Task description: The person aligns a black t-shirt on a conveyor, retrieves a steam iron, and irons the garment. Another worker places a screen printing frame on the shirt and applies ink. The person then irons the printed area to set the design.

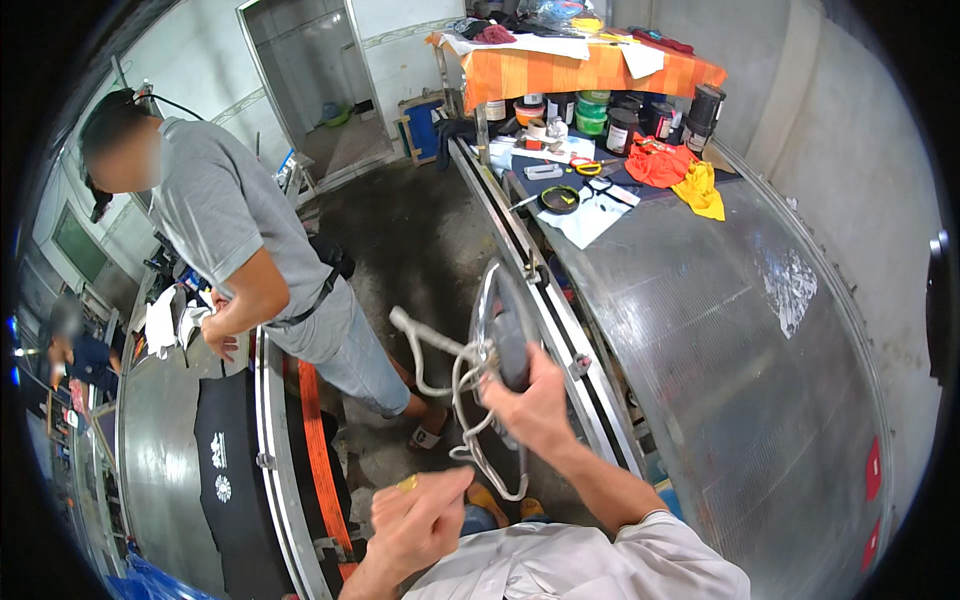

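Note:
A clothes iron [513,330] with a grey body and shiny soleplate is tipped on its side above the floor gap between two long tables. My right hand [535,400] is closed around its handle. Its pale cord [470,435] hangs in loose loops to the left of the iron and below it. Low in the view, my left hand [420,515] is closed, with a yellow ring on one finger. Its curled fingers hide whatever they may hold, and it appears apart from the iron.
On the right runs a long metal-topped table [700,330] with a rail; scissors [590,166], cloths and jars lie at its far end. A person [225,220] in a grey shirt stands at the left table, where a printed black fabric [235,480] lies.

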### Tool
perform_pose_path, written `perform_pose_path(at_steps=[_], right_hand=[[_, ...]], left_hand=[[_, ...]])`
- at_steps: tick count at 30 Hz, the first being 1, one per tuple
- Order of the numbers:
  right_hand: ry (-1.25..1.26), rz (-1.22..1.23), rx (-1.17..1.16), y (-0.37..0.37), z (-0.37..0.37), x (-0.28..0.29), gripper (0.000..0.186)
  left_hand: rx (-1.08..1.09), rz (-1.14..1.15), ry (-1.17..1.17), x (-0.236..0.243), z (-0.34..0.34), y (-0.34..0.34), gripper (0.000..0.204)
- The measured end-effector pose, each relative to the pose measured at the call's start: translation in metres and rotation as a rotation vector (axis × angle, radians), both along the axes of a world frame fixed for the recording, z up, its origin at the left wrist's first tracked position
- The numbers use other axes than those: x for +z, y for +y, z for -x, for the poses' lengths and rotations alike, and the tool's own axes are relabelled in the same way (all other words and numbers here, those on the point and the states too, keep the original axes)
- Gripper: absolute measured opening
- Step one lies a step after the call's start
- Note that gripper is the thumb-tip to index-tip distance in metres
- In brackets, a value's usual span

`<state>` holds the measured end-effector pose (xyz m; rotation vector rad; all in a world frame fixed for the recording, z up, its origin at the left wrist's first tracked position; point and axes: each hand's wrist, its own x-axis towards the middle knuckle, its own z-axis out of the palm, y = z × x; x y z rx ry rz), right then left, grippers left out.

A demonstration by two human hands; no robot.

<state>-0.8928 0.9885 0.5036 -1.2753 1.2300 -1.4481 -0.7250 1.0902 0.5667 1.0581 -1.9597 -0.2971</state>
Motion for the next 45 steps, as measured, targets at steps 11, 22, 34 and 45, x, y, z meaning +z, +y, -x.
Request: perform_pose_path(at_steps=[11, 22, 34, 45], right_hand=[[-0.055, 0.372, -0.381, -0.169, 0.120, 0.177, 0.022], [-0.184, 0.527, -0.381, -0.318, 0.136, 0.205, 0.019], [0.108, 0.454, 0.194, -0.527, -0.017, 0.217, 0.027], [0.292, 0.168, -0.007, -0.767, -0.122, 0.036, 0.035]], left_hand=[[0.255, -0.781, 0.475, -0.158, -0.088, -0.119, 0.013], [-0.133, -0.248, 0.230, -0.074, 0.038, -0.366, 0.136], [0.202, 0.393, 0.460, -0.136, 0.015, -0.678, 0.057], [0.206, -0.103, 0.288, -0.224, -0.152, -0.881, 0.007]])
